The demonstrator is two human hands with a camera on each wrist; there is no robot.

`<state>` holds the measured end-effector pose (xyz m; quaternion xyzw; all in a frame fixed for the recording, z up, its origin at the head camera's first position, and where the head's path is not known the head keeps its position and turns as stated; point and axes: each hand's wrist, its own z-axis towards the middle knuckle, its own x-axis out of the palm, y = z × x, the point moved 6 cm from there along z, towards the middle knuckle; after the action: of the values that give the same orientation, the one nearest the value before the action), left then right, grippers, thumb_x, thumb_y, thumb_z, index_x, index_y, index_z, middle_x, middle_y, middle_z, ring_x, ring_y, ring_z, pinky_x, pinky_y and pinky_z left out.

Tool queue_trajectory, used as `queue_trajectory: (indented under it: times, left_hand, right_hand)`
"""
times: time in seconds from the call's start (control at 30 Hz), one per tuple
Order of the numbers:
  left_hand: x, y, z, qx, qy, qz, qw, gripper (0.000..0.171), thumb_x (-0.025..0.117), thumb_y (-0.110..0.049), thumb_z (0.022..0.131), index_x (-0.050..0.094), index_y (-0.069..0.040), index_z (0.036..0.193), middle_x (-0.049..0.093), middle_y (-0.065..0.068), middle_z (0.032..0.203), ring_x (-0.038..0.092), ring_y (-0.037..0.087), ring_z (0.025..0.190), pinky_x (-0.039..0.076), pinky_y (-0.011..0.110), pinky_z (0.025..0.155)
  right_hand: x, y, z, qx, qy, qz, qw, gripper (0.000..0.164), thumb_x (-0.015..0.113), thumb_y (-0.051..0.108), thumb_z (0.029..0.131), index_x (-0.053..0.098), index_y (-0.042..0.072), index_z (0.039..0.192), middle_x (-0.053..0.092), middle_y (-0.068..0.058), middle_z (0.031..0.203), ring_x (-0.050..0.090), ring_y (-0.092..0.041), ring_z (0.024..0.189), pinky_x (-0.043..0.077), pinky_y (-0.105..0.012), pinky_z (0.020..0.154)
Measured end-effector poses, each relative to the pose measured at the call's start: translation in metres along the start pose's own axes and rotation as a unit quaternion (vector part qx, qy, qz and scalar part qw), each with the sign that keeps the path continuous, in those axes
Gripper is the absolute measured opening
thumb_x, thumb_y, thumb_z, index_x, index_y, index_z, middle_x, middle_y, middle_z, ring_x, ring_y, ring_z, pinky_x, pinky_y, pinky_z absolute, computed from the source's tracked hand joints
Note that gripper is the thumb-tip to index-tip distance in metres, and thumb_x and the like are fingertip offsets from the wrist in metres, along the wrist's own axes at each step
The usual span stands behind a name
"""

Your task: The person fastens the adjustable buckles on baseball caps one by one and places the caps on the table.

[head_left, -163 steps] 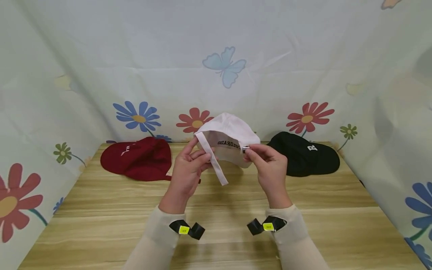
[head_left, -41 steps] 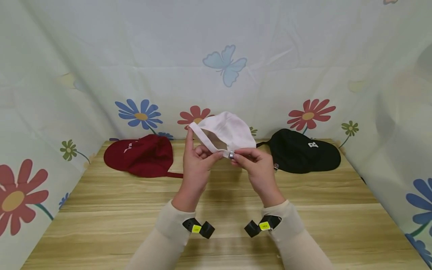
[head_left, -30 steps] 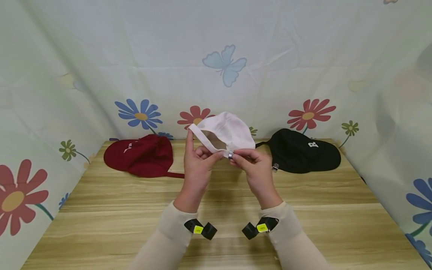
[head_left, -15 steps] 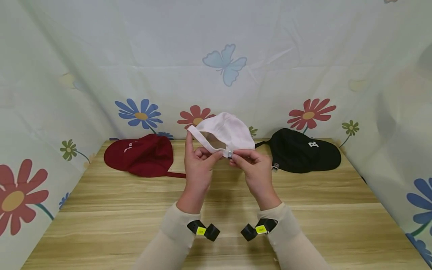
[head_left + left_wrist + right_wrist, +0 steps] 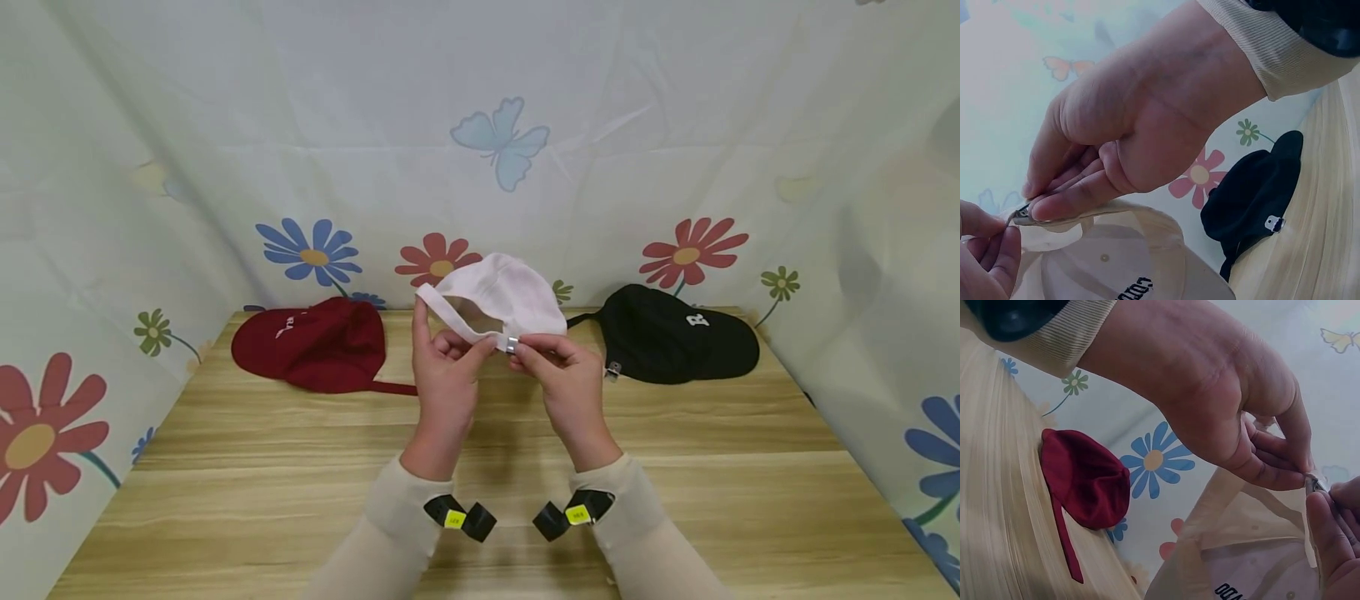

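Note:
A white baseball cap (image 5: 517, 292) is held up over the table, its back opening facing me. My left hand (image 5: 442, 379) pinches the cap's back strap (image 5: 450, 315) between thumb and fingers, the index finger stretched up along it. My right hand (image 5: 570, 383) pinches beside the small metal buckle (image 5: 512, 345), where the strap meets it. In the left wrist view both hands' fingertips come together at the buckle (image 5: 1022, 214); dark lettering shows inside the cap (image 5: 1107, 265). The right wrist view has the fingertips meeting at the buckle (image 5: 1317, 485) too.
A dark red cap (image 5: 315, 346) lies at the table's back left, its strap reaching toward my left hand. To the back right rests a black cap (image 5: 675, 337) with a white letter. A flower-printed curtain (image 5: 480, 200) encloses the wooden table (image 5: 300, 475).
Earlier the strap's end hung loose from my left hand, apart from the buckle. Now strap and buckle meet, forming a loop. Over the last second my wrists drew slightly closer together.

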<state>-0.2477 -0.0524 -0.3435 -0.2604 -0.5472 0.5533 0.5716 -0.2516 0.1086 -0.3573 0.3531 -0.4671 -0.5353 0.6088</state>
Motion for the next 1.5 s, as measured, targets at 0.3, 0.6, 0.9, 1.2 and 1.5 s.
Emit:
queue_trajectory:
  times: [0.3, 0.6, 0.9, 1.2, 1.5]
  left_hand:
    - [0.0008, 0.001, -0.0016, 0.008, 0.002, 0.006, 0.9999, 0.101, 0.076, 0.003, 0.078, 0.018, -0.031, 0.154, 0.058, -0.001, 0.079, 0.059, 0.012, 0.074, 0.055, 0.02, 0.073]
    - [0.0006, 0.0036, -0.0014, 0.018, 0.006, 0.012, 0.9997, 0.099, 0.075, 0.002, 0.08, 0.018, -0.034, 0.153, 0.059, 0.001, 0.083, 0.061, 0.012, 0.076, 0.057, 0.022, 0.076]
    - [0.001, 0.0054, -0.0032, 0.019, 0.004, 0.016, 0.9997, 0.1, 0.075, 0.003, 0.079, 0.019, -0.034, 0.153, 0.059, 0.0, 0.082, 0.06, 0.012, 0.077, 0.055, 0.021, 0.077]
    - [-0.0007, 0.007, -0.0037, 0.003, 0.023, 0.014, 0.9996, 0.104, 0.077, 0.003, 0.077, 0.017, -0.035, 0.153, 0.06, 0.001, 0.084, 0.062, 0.013, 0.082, 0.055, 0.021, 0.077]
    - [-0.0002, 0.0081, -0.0046, -0.002, 0.035, 0.007, 0.9993, 0.103, 0.077, 0.003, 0.077, 0.019, -0.038, 0.152, 0.062, 0.002, 0.089, 0.064, 0.016, 0.091, 0.056, 0.023, 0.082]
  right_hand:
    - [0.0008, -0.0011, 0.001, 0.02, -0.006, 0.015, 1.0, 0.024, 0.074, 0.009, 0.085, 0.069, -0.007, 0.101, 0.071, -0.008, 0.089, 0.072, -0.018, 0.077, 0.059, -0.034, 0.075]
    - [0.0019, -0.0019, 0.0005, 0.038, -0.006, 0.04, 0.998, 0.025, 0.073, 0.006, 0.084, 0.067, -0.011, 0.101, 0.071, -0.006, 0.086, 0.072, -0.017, 0.075, 0.06, -0.033, 0.075]
    - [0.0036, -0.0034, 0.001, 0.05, -0.014, 0.071, 0.996, 0.023, 0.071, 0.001, 0.085, 0.065, -0.015, 0.1, 0.07, -0.007, 0.084, 0.072, -0.016, 0.072, 0.06, -0.032, 0.074]
    - [0.0026, -0.002, -0.0001, 0.047, -0.016, 0.036, 0.998, 0.021, 0.072, 0.004, 0.085, 0.067, -0.011, 0.099, 0.069, -0.007, 0.084, 0.071, -0.016, 0.073, 0.06, -0.032, 0.073]
    - [0.0001, 0.0017, 0.0, 0.056, -0.013, -0.037, 0.998, 0.02, 0.075, 0.01, 0.084, 0.071, -0.004, 0.097, 0.068, -0.006, 0.086, 0.069, -0.016, 0.072, 0.06, -0.029, 0.073]
